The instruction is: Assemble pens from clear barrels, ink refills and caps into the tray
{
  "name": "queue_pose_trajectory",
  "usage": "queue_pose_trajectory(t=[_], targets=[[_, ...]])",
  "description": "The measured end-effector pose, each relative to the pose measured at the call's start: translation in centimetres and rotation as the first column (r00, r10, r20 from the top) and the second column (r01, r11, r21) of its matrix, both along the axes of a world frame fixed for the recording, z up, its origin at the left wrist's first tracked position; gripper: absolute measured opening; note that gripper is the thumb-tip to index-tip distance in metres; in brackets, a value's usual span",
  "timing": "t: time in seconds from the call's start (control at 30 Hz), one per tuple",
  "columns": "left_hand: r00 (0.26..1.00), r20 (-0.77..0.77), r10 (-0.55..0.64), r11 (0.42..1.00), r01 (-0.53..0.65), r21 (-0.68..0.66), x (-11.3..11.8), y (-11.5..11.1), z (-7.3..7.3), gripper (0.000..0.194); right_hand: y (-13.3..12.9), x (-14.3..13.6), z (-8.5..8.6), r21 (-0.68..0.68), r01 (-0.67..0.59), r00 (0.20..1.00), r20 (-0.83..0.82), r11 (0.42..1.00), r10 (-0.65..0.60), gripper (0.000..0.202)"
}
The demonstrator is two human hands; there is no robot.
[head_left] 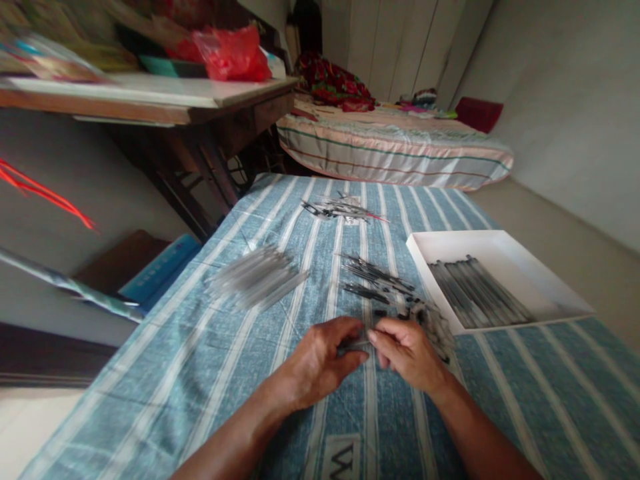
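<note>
My left hand is closed around a thin, clear tube that looks like a pen barrel, mostly hidden by the fingers. My right hand meets it at the tube's end, its thumb and fingers pinched together; what they grip is too small to make out. Just beyond the right hand lie dark, thin pen refills and a heap of small clear and black pieces. Farther left, a blurred pile of clear pen barrels rests on the striped cloth.
An open white box at the right holds a row of dark-filled pens. Toward the far edge lies another small pile of thin parts. A wooden table with a red bag stands at the left, and a bed behind.
</note>
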State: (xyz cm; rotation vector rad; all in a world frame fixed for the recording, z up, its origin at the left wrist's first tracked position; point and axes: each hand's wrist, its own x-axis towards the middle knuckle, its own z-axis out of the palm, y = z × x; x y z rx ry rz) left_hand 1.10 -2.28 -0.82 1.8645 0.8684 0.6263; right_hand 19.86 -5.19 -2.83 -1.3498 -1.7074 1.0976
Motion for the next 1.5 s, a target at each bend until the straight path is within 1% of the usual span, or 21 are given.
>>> queue_pose_trajectory(t=[0.07, 0.13, 0.23, 0.33, 0.47, 0.67, 0.77, 0.83, 0.9, 0.97, 1.07, 1.13, 1.2, 1.3, 1.4, 1.5], targets=[[0.997, -0.070, -0.040, 0.995, 0.046, 0.088, -0.1, 0.2, 0.5, 0.014, 0.0, 0.0, 0.0, 0.013, 0.015, 1.000, -0.003, 1.000, -0.015, 0.036], [0.986, -0.148, -0.074, 0.983, 0.097, 0.155, -0.2, 0.4, 0.9, 0.018, 0.1, 0.1, 0.0, 0.021, 0.028, 1.000, 0.002, 0.999, -0.028, 0.037], [0.969, -0.227, -0.094, 0.972, 0.139, 0.191, -0.4, 0.5, 1.0, 0.022, 0.2, 0.1, 0.0, 0.024, 0.038, 0.999, 0.016, 0.999, -0.039, 0.038], [0.962, -0.255, -0.096, 0.966, 0.152, 0.210, -0.4, 0.4, 0.8, 0.020, 0.2, 0.0, -0.1, 0.021, 0.038, 0.999, 0.024, 0.999, -0.038, 0.038], [0.968, -0.243, -0.067, 0.959, 0.129, 0.252, -0.4, 0.1, 0.7, 0.015, 0.2, 0.0, -0.2, -0.002, 0.037, 0.999, 0.018, 0.999, -0.037, 0.038], [0.961, -0.275, -0.026, 0.953, 0.106, 0.283, -0.4, 0.1, 0.3, 0.010, 0.3, -0.2, -0.2, -0.004, 0.036, 0.999, 0.018, 0.999, -0.036, 0.038], [0.960, -0.281, 0.013, 0.960, 0.067, 0.273, -0.4, 0.1, 0.3, 0.007, 0.2, -0.2, -0.3, -0.004, 0.050, 0.999, -0.008, 0.999, -0.050, 0.039], [0.961, -0.272, 0.057, 0.967, 0.016, 0.256, -0.4, 0.2, 0.5, 0.007, 0.2, 0.0, -0.4, 0.024, 0.086, 0.996, -0.025, 0.996, -0.085, 0.041], [0.963, -0.242, 0.121, 0.973, -0.067, 0.222, -0.5, 0.4, 0.8, 0.006, 0.4, 0.6, -0.5, 0.094, 0.157, 0.988, -0.010, 0.983, -0.157, 0.042], [0.960, -0.196, 0.202, 0.973, -0.174, 0.149, -0.5, 0.6, 1.1, 0.009, 0.8, 1.4, -0.7, 0.189, 0.257, 0.963, 0.029, 0.948, -0.267, 0.039], [0.943, -0.109, 0.316, 0.946, -0.322, -0.043, -0.5, 0.9, 1.4, 0.017, 1.4, 2.9, -1.3, 0.319, 0.415, 0.886, 0.069, 0.852, -0.458, 0.027], [0.927, -0.052, 0.371, 0.911, -0.374, -0.173, -0.6, 1.1, 1.4, 0.020, 1.7, 3.8, -1.8, 0.361, 0.480, 0.838, 0.080, 0.800, -0.539, 0.024], [0.909, -0.013, 0.416, 0.873, -0.403, -0.274, -0.6, 1.3, 1.3, 0.021, 1.8, 4.4, -2.2, 0.371, 0.506, 0.814, 0.095, 0.779, -0.574, 0.024], [0.872, 0.039, 0.489, 0.811, -0.437, -0.390, -0.7, 1.5, 1.3, 0.021, 1.9, 4.8, -2.5, 0.395, 0.497, 0.795, 0.149, 0.773, -0.588, 0.023], [0.834, 0.090, 0.544, 0.766, -0.450, -0.460, -0.7, 1.7, 1.4, 0.022, 1.9, 5.0, -2.7, 0.408, 0.476, 0.783, 0.206, 0.779, -0.586, 0.024], [0.817, 0.113, 0.565, 0.747, -0.449, -0.490, -0.6, 1.8, 1.5, 0.023, 2.0, 5.5, -2.8, 0.406, 0.484, 0.771, 0.221, 0.775, -0.597, 0.025]])
